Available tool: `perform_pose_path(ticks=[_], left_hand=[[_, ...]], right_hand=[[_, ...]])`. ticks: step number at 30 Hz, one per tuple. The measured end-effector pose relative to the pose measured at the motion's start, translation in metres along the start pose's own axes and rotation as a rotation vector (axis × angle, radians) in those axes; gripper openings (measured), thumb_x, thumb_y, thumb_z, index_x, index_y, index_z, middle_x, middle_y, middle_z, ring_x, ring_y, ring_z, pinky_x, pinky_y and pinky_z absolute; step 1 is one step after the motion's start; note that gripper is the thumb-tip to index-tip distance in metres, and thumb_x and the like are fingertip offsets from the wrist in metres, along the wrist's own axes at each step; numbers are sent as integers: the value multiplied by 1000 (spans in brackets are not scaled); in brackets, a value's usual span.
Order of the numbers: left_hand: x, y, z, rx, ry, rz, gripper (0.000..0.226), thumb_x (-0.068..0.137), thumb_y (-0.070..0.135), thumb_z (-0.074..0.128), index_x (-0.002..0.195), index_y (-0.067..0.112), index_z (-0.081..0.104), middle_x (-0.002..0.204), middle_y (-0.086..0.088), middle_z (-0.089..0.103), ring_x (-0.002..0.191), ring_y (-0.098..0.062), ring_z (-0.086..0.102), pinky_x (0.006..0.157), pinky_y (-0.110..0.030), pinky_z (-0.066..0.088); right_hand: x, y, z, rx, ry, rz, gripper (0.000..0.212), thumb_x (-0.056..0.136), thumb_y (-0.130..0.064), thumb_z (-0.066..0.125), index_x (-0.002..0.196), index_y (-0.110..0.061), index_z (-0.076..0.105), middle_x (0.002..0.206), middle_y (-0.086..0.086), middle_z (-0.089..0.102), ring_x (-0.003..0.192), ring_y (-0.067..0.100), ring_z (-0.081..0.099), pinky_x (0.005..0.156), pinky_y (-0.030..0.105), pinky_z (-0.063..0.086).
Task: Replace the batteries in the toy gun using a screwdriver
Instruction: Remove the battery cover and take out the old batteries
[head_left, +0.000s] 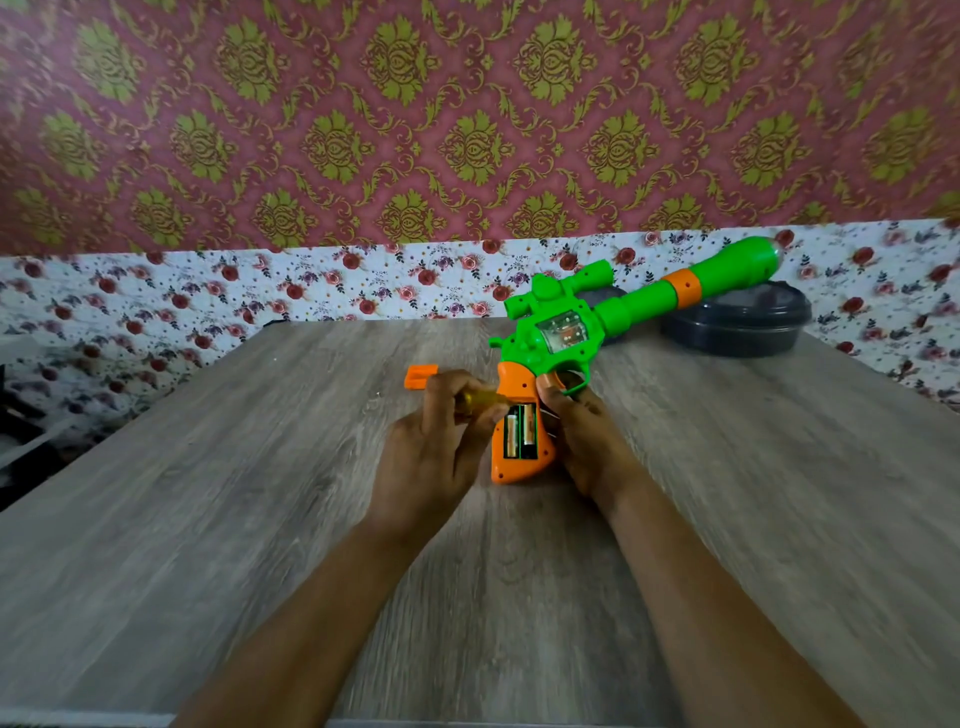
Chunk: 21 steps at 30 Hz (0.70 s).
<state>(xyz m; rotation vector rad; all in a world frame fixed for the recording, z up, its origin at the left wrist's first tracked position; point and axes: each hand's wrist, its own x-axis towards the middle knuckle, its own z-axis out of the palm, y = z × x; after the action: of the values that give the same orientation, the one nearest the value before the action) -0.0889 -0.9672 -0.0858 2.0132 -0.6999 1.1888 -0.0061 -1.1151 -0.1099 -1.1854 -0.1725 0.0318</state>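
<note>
A green toy gun (623, 306) with an orange grip (519, 470) lies on the wooden table (208, 493), its barrel pointing to the far right. The grip's battery compartment is open, and two batteries (521, 431) sit inside it side by side. My left hand (431, 447) grips a yellow-handled screwdriver (480, 401), whose tip end reaches the top of the compartment. My right hand (582, 431) holds the grip's right side, thumb near the trigger guard. An orange battery cover (420, 376) lies on the table just beyond my left hand.
A dark round lidded container (737, 325) stands at the table's back right, under the gun's barrel. A floral-papered wall runs behind the table. Dark clutter lies off the table's left edge.
</note>
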Motion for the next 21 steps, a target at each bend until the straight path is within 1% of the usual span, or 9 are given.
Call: perform_pose_path(ticks=[2,4,6,8,11,14,17,19,21], left_hand=[[-2,-1,1,-22,0,-15,32,93,49,41,105,19,37,88,-11,70,77,-14,65,59,-36,52],[-2,-2,1,-44,-3,-30,32,93,49,42,106,20,37,95,-8,70,79,-14,68,62,-37,54],[-3,-1,2,-75,4,-43,29,92,46,45,104,21,36,99,2,67,85,-6,66,67,-27,55],[-2,1,3,-100,6,-68,27,90,43,47,102,21,35,100,5,65,89,1,63,69,-16,53],[-1,3,7,-118,-7,-104,30,90,50,44,101,24,36,95,-5,70,84,-8,67,66,-29,55],[1,4,8,-108,10,-111,30,90,48,48,101,24,35,90,0,68,77,-11,66,62,-37,52],[7,1,6,-111,108,-190,22,90,37,47,98,23,32,79,-9,67,66,-14,64,57,-38,50],[8,1,7,-166,165,-270,19,94,34,47,97,24,31,76,-5,64,67,-13,68,58,-34,56],[8,1,9,-249,220,-368,16,97,26,47,97,20,32,78,-1,61,67,-8,69,60,-26,58]], right_hand=[[-1,0,1,-10,0,-6,28,93,-23,52,120,-16,55,107,9,65,92,22,63,72,35,56],[-1,1,2,-8,16,-2,30,93,-23,52,121,-14,55,106,8,65,91,22,63,76,38,55],[-3,0,4,-10,25,-5,34,93,-23,52,125,-12,53,107,10,64,94,24,62,86,46,51],[-4,-1,5,-21,11,-22,33,93,-24,52,123,-14,54,108,9,65,98,26,62,88,46,51],[-6,-3,6,-62,-41,-67,31,94,-20,50,123,-13,54,104,5,67,90,18,66,73,32,57],[-8,-4,8,-80,-79,-83,29,94,-16,48,123,-12,54,102,3,67,85,12,67,67,24,56],[-8,-5,10,-82,-68,-85,28,93,-17,50,120,-16,55,103,2,67,90,15,66,73,30,55],[-7,-4,11,-71,-43,-68,28,93,-17,51,121,-15,55,104,4,66,94,20,63,80,35,53],[-5,-4,13,-48,-13,-44,24,93,-15,51,116,-15,55,97,3,65,85,16,62,74,30,53]])
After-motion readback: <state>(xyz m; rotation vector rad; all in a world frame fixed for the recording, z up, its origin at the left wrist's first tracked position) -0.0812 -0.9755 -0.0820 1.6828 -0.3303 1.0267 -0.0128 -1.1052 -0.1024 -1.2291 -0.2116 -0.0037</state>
